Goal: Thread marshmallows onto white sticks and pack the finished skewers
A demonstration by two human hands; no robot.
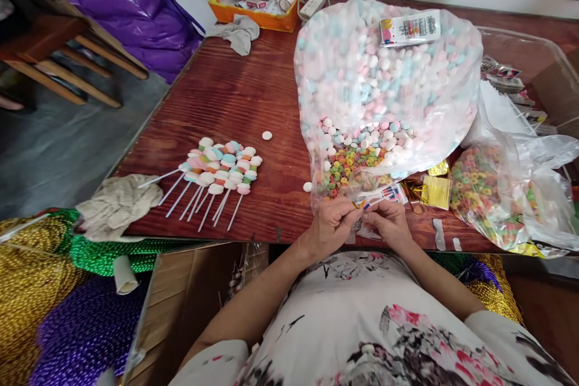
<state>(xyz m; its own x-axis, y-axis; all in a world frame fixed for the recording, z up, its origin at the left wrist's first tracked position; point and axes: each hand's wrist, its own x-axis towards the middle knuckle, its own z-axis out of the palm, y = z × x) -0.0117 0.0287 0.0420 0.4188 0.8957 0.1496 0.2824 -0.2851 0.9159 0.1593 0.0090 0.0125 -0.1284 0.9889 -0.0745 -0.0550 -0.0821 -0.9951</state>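
My left hand (pixel 332 223) and my right hand (pixel 389 226) meet at the table's front edge, fingertips pinched close together. Between them is a small gathered piece with a glint of gold, mostly hidden by the fingers; I cannot make out its kind. Just beyond the fingertips lies a white printed packet (pixel 392 193). A large clear bag of pastel candies (pixel 384 84) spreads out ahead, with ring-shaped candies (pixel 347 163) at its near opening. Gold ties (pixel 436 192) lie right of my hands. Candy skewers on white sticks (pixel 224 169) are grouped to the left.
Another bag of ring candies (pixel 479 184) sits at the right, before a clear bin (pixel 527 42). Crumpled cloths (pixel 120 205) (pixel 239 33) lie at the left edge and back. An orange box (pixel 257 15) stands at the back. Bead strands (pixel 90 325) hang below left.
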